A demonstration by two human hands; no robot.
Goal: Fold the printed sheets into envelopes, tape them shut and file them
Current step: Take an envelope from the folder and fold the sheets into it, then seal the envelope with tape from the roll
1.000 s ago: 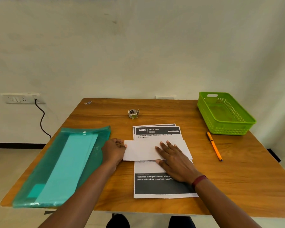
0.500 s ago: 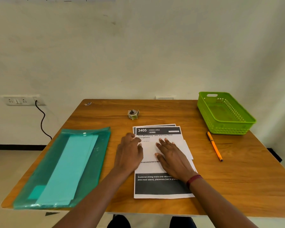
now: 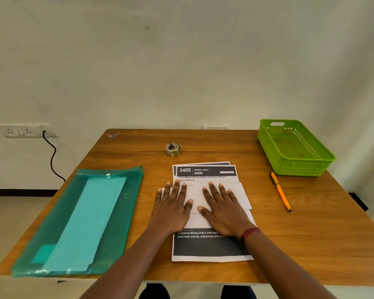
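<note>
Two hands flat, fingers spread: left hand [image 3: 173,209] and right hand [image 3: 222,210] side by side, pressing the folded sheet [image 3: 241,197] down onto the printed sheets [image 3: 207,249] at mid-table [image 3: 311,234]. Seems only a first fold under creasing; no tape on it yet, tape roll [image 3: 173,149] lying apart behind, green folder [image 3: 84,219] at left, filing still to come. Against one second ago: left hand no longer at the sheet's left edge, now flat on it.
</note>
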